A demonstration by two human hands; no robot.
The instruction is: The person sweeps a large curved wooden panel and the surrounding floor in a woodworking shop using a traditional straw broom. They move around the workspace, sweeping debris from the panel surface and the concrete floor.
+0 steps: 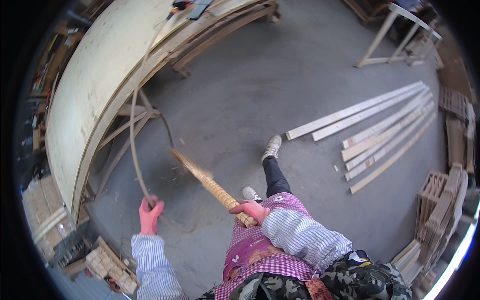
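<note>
The single wide fisheye view looks steeply down from the left side of the person's head, with the purple-and-white checked cloth apron (272, 265) close below, the tan, ring-bound bristled bundle (218, 192) at middle range and the smooth grey floor (225, 100) beyond. Toward its dark round rim, the long pale wooden desk (97, 80) bends into an arc.

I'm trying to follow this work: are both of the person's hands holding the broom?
No, only the right hand grips the broom; the left hand holds a long hose or cord.
</note>
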